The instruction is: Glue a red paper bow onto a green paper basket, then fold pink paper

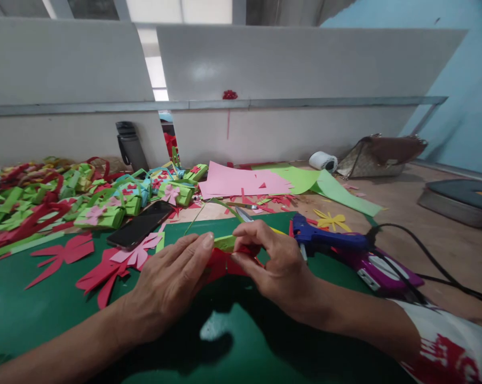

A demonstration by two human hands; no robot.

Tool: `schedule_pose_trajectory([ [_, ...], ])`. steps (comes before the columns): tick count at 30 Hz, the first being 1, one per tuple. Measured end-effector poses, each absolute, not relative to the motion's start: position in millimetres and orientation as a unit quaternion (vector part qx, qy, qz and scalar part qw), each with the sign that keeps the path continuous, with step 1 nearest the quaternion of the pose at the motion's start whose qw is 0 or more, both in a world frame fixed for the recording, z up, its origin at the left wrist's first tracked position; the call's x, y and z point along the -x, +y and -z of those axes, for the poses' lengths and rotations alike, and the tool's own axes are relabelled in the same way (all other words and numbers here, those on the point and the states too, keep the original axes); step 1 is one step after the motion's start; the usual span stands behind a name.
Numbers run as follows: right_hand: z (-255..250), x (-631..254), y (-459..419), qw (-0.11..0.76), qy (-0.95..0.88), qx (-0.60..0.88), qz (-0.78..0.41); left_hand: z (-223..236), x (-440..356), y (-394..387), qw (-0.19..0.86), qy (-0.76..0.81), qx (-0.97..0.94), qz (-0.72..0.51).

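Observation:
Between my hands is a small folded paper piece [223, 265], red in front with a light green strip along its top. My left hand [172, 280] is closed around its left end, the thumb along the top edge. Thumb and index finger of my right hand [278, 264] pinch the right end. Both hands are just above the green mat [176, 352], and parts of the piece are hidden behind the fingers. A blue glue gun [329, 236] lies beyond my right hand. To the left of my left hand are red bow cutouts [104, 274] and a pink bow cutout [137, 250].
A black phone [140, 225] lies beside a heap of green and red paper bags [36, 197]. Behind are a dark bottle [132, 145], pink sheets [244, 181], green sheets [345, 194] and scissors [244, 214]. A purple device [379, 271], black cables [428, 250] and a handbag [380, 157] are at right.

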State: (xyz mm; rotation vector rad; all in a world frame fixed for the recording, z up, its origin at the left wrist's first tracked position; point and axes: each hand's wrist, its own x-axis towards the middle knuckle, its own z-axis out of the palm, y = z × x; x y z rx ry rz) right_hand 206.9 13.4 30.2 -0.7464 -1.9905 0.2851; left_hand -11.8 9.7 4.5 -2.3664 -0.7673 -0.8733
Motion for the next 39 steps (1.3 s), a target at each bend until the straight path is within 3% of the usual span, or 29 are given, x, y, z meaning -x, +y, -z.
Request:
schedule_pose_trajectory([
  [17, -34.2, -209.4, 13.5, 0.442, -0.837, 0.319, -0.035, 5.8, 19.3, 7.3, 0.270, -0.262, 0.886, 0.272],
  [39, -34.7, -208.4, 11.6, 0.435, -0.834, 0.337, -0.036, 2.7, 18.4, -1.4, 0.267, -0.224, 0.897, 0.273],
])
